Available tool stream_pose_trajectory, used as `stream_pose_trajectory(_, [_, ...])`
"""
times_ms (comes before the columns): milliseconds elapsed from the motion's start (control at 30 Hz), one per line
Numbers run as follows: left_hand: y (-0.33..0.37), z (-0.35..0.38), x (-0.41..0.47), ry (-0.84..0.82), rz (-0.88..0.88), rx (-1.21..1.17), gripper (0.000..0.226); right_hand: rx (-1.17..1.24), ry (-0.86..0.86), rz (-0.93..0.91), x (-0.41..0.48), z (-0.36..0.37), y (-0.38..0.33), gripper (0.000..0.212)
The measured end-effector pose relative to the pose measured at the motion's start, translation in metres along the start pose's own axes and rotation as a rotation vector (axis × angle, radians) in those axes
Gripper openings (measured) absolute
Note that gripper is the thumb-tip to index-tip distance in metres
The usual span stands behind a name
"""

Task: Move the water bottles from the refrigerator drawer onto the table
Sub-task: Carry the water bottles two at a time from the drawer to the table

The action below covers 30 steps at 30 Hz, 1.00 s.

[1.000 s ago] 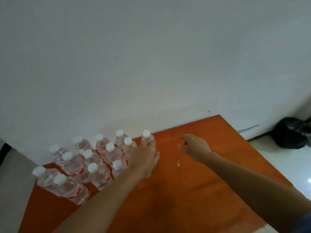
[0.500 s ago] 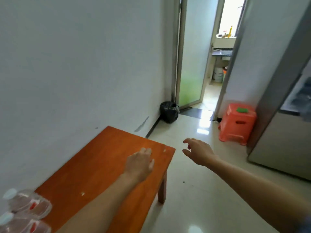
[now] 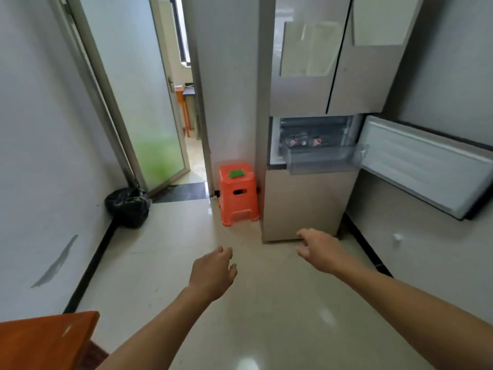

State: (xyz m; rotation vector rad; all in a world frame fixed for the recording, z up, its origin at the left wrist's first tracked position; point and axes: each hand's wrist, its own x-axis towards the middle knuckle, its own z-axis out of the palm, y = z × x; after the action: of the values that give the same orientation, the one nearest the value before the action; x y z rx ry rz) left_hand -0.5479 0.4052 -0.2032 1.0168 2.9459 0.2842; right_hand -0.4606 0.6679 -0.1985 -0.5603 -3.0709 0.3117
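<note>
Beyond both empty hands [image 3: 262, 263], drawer bottles [image 3: 302, 141]

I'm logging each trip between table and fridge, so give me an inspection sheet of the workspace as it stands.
Surface: orange table, only its corner in view, bare there.
Job's things: refrigerator drawer pulled out, water bottles lying inside; count unclear.
Clutter: orange stool beside the fridge with a green item on top; black bag by the wall.
Grips: left hand and right hand both open, empty, held over the floor.
Cables: nothing seen.
Surroundings: fridge door swung open to the right; glass door ajar.
</note>
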Motion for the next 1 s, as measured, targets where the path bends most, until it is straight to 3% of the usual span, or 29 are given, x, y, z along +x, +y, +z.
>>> stream_pose_trajectory(300, [0.051, 0.042, 0.198, -0.05, 0.194, 0.001, 0.026, 0.031, 0.019, 0.174, 0.116, 0.006, 0.121, 0.045])
stream_pose_trajectory(567, [0.076, 0.031, 0.382, -0.096, 0.314, 0.03, 0.024, 0.032, 0.035, 0.301, 0.253, -0.034, 0.187, 0.045])
stream_pose_trajectory(833, [0.119, 0.048, 0.505, -0.155, 0.325, 0.043, 0.027, 0.028, 0.028, 0.305, 0.362, -0.049, 0.26, 0.05])
stream_pose_trajectory(1000, [0.151, 0.074, 0.596, -0.129, 0.261, 0.04, 0.036, -0.044, 0.041, 0.213, 0.465, -0.06, 0.322, 0.058])
